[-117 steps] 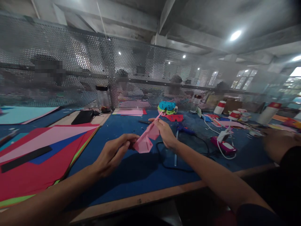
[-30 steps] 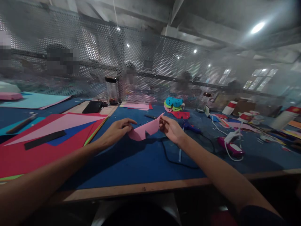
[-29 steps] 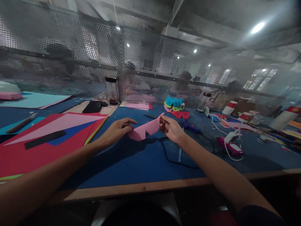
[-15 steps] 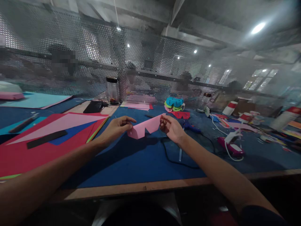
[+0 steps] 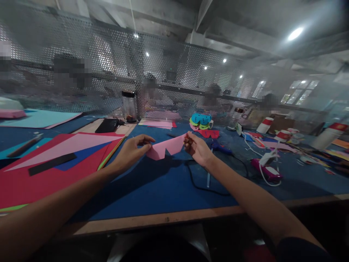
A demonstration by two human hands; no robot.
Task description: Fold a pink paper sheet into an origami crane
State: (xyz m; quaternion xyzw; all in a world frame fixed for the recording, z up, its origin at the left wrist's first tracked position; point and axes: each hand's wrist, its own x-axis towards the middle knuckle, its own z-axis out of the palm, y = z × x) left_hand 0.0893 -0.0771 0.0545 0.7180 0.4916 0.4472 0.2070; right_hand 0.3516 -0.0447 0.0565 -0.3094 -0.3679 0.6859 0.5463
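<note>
A pink paper cutout point(image 5: 167, 147), shaped like a pair of glasses with a notch in its lower edge, is held up above the blue tabletop point(image 5: 152, 196). My left hand point(image 5: 136, 148) pinches its left end between thumb and fingers. At the other end my right hand point(image 5: 197, 147) grips the upper corner, fingers curled. Behind it lies a red glasses-shaped cutout point(image 5: 209, 134), and blue goggle-like paper glasses point(image 5: 201, 118) rest on green ones. A blue glue gun point(image 5: 221, 147) with a dark cable lies just beyond my right hand.
Large red sheets point(image 5: 54, 187) with pink, blue and black pieces cover the left. A black phone-like object point(image 5: 107, 125) and a lidded jar point(image 5: 129, 106) stand at the back before a perforated metal screen point(image 5: 169, 62). A purple device point(image 5: 265, 170), white cable, cups and scraps fill the right.
The pink cutout stays between both hands and tilts slightly, its lower edge turning a little. Otherwise the view has only shifted slightly.
</note>
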